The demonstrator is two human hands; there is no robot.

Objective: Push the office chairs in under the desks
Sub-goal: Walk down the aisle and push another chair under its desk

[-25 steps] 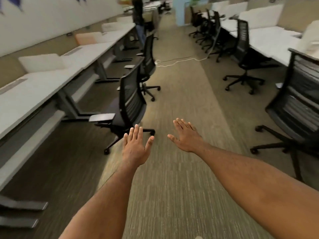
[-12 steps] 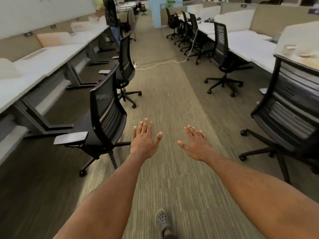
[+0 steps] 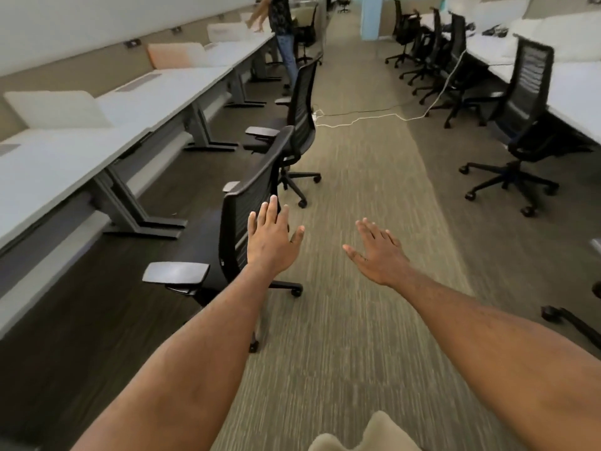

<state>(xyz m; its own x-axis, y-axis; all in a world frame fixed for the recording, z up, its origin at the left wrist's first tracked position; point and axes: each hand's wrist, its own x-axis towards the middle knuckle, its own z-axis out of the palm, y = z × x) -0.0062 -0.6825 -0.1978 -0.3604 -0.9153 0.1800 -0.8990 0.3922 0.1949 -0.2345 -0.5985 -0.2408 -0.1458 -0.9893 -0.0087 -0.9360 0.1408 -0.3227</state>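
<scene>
Head view down an office aisle, both arms extended. The left hand (image 3: 271,240) is open flat with fingers spread and holds nothing; it appears in front of the backrest of the nearest chair (image 3: 247,206), though whether it touches the mesh cannot be told. The right hand (image 3: 377,252) is likewise open, palm down, empty, and hangs over bare carpet (image 3: 357,177), well apart from any chair. The nearest chair stands out from the left desk run (image 3: 97,138), its seat turned toward the desk and its casters at the edge of the carpet strip. Likely hazards, as judgement: a one-handed push high on the backrest could swivel or tip the chair rather than roll it; its armrest (image 3: 177,275) could catch on the desk edge or a caster strike the desk foot (image 3: 143,227) if the line is off; the white cable (image 3: 374,117) lying across the aisle could snag casters or feet farther on; a person (image 3: 284,34) stands at the far left desks, in the path of later pushes. Count: on the left, two chairs clearly out from the desk, the second chair (image 3: 300,102) just beyond the first, and a third by the standing person; on the right, one chair (image 3: 523,115) stands out in the aisle, with about three more clustered behind it, too overlapped to count surely, and part of another chair base at the right edge.
</scene>
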